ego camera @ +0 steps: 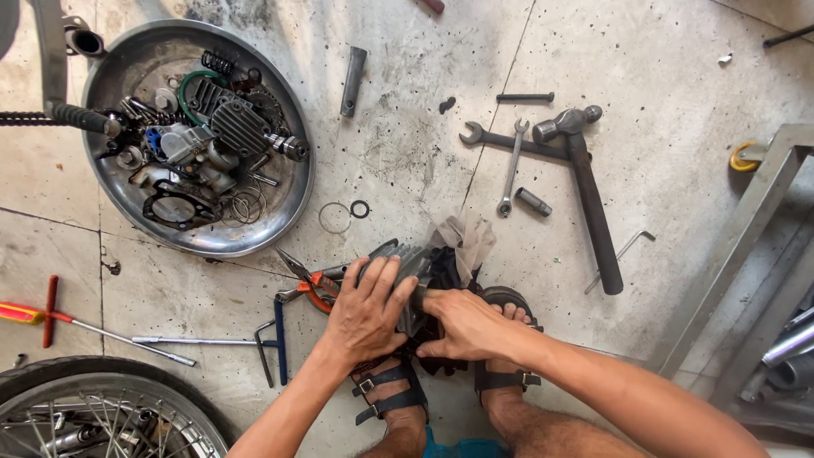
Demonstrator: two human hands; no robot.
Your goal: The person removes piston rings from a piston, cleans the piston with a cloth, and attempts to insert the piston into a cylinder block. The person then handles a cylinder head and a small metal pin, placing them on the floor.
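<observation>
My left hand (366, 312) lies flat over a grey finned engine cylinder (410, 261) that rests on the concrete floor between my sandalled feet. My right hand (460, 324) grips the same part from the right, fingers pressed into a dark rag (444, 265) bunched against it. A crumpled clear plastic scrap (469, 236) sticks up just behind the part. Orange-handled pliers (309, 282) lie on the floor right beside my left hand.
A round metal tray (292, 208) full of engine parts sits at upper left. A hammer (585, 187), two spanners (511, 170), a bolt (525, 97), rings (334, 217), a T-handle wrench (270, 343) and a red screwdriver (51, 315) lie on the floor. A spoked wheel (93, 407) is at lower left, a metal frame (755, 229) at right.
</observation>
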